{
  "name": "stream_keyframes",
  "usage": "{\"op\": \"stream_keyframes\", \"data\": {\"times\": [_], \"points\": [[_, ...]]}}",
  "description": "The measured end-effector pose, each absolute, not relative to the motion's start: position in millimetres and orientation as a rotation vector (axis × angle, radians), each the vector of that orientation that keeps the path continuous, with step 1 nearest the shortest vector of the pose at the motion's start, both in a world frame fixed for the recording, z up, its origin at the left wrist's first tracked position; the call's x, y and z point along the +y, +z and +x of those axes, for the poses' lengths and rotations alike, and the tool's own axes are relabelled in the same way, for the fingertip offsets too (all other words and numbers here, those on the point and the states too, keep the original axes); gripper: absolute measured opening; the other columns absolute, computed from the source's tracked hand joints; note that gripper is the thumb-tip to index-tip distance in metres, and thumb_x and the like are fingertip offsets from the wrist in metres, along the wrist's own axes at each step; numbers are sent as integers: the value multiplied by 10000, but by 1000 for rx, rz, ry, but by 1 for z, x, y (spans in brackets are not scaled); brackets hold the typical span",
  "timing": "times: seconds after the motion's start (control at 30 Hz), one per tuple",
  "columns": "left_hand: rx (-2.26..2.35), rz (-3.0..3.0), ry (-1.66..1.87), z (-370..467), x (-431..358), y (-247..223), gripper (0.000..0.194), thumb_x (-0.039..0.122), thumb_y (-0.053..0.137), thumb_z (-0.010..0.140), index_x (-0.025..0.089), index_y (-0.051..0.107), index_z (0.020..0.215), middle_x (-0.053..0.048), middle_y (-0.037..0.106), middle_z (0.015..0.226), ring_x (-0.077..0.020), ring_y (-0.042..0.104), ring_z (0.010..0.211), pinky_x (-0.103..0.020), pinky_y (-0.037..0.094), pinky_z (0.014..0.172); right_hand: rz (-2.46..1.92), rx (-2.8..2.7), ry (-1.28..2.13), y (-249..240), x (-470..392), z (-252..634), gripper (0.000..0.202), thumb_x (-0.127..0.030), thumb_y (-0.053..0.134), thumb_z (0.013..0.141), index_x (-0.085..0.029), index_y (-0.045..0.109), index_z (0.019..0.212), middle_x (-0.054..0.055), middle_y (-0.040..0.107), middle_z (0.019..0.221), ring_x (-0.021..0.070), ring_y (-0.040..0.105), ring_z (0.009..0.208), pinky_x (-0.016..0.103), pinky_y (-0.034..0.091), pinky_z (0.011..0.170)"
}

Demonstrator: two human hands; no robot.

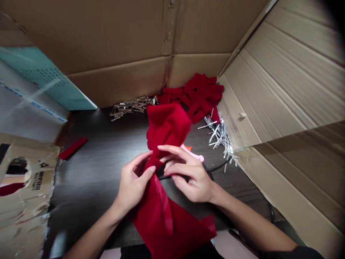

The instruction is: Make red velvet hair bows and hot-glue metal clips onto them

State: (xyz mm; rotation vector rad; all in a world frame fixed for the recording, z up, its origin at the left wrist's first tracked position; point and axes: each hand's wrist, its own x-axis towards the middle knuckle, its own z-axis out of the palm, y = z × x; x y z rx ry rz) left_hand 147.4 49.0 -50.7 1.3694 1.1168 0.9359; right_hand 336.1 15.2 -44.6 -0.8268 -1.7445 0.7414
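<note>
A piece of red velvety fabric (168,126) is gathered into a narrow waist, with a wide folded loop above and loose tails (172,223) hanging towards me. My left hand (134,180) pinches the waist between thumb and fingers. Just to the right, my right hand (188,174) has its fingers apart and bent, with the index fingertip at the edge of the fabric. Nothing shows in its grasp. Partly hidden behind the right hand lies a pink tool (198,157) with an orange bit, and a black cord (219,166) runs close by.
Red fabric strips (202,95) are heaped at the back, beside brownish twist ties (132,107) and silver twist ties (219,135). One red strip (73,148) lies at left. Cardboard walls (115,79) enclose the dark table (102,144); a torn cardboard box (27,216) stands left.
</note>
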Motion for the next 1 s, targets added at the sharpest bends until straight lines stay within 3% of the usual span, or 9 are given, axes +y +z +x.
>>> {"op": "stream_keyframes", "data": {"times": [0.07, 0.17, 0.3, 0.47, 0.7, 0.83, 1.0], "points": [[1119, 1267, 926, 146, 51, -52, 350, 265, 754, 749, 148, 703, 1076, -91, 735, 1074, -229, 673, 987, -317, 509, 892, -831, -1694, 712, -47, 15, 338, 279, 0, 494, 782, -188, 668, 893, 140, 541, 1331, 240, 638, 1021, 434, 548, 850], [1112, 1145, 906, 147, 50, -54, 318, 251, 778, 717, 139, 712, 1008, -82, 756, 959, -217, 688, 881, -303, 517, 815, -964, -1592, 706, -54, 15, 336, 222, -55, 544, 822, -192, 661, 952, 105, 645, 1043, 197, 651, 835, 381, 560, 751], [1065, 1078, 891, 152, 45, -56, 301, 222, 783, 708, 143, 711, 989, -74, 756, 949, -215, 683, 904, -290, 506, 817, -1125, -1525, 843, -63, 18, 325, 74, -169, 647, 814, -173, 627, 885, 43, 612, 812, 144, 586, 636, 276, 511, 555], [1049, 1035, 828, 155, 42, -54, 308, 207, 796, 701, 155, 711, 992, -63, 751, 966, -194, 674, 895, -272, 502, 813, -1246, -1468, 911, -66, 21, 317, 92, -209, 657, 812, -175, 599, 749, 23, 616, 715, 141, 556, 627, 247, 455, 533], [989, 952, 751, 151, 44, -53, 194, 218, 789, 722, 166, 734, 901, -36, 757, 873, -141, 662, 771, -218, 488, 729, -1228, -1276, 1230, -67, 21, 319, 171, -270, 714, 747, -174, 577, 714, 2, 587, 638, 117, 511, 516, 244, 423, 473], [951, 914, 771, 153, 44, -53, 220, 184, 782, 710, 161, 738, 924, -50, 759, 899, -172, 680, 799, -257, 500, 782, -1169, -1165, 1441, -63, 21, 321, 219, -304, 730, 743, -179, 552, 719, -37, 534, 542, 104, 491, 443, 227, 385, 424], [805, 728, 716, 156, 44, -54, 249, 220, 779, 705, 133, 729, 933, -78, 752, 873, -197, 689, 789, -296, 510, 787, -1136, -1202, 1444, -55, 21, 323, 183, -282, 701, 762, -176, 560, 713, -38, 530, 571, 94, 484, 460, 224, 401, 441]]}}
